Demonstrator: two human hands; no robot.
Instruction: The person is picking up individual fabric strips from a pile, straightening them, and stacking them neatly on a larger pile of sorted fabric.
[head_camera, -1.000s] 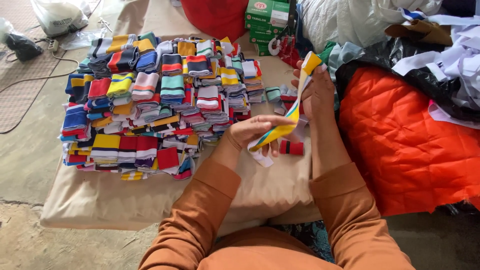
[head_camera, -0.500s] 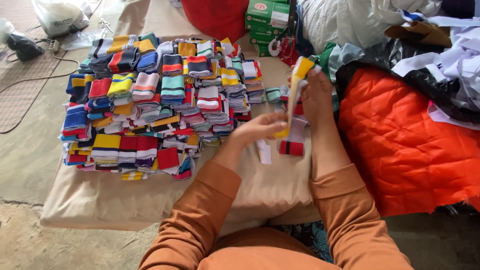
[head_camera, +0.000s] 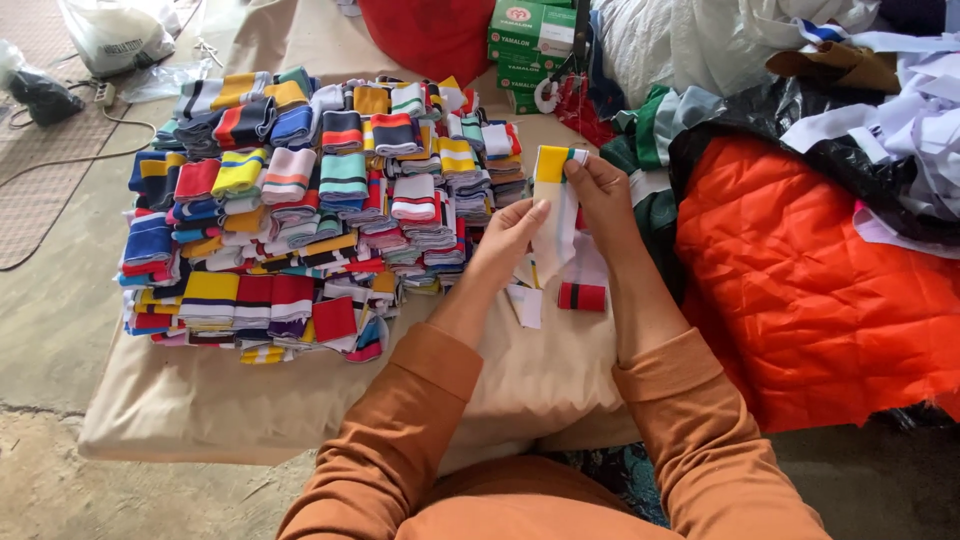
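Strip (head_camera: 556, 205) now upright and folded flat, no longer slanted. Right hand (head_camera: 606, 195) pinching top; left hand (head_camera: 510, 240) fingers pressing side. Pile (head_camera: 310, 200) alongside.

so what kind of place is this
Probably a small garment workshop or home sewing space: stacks of striped knit bands cover a padded table, fabric scraps pile up beside orange quilted cloth, and both hands fold another band.
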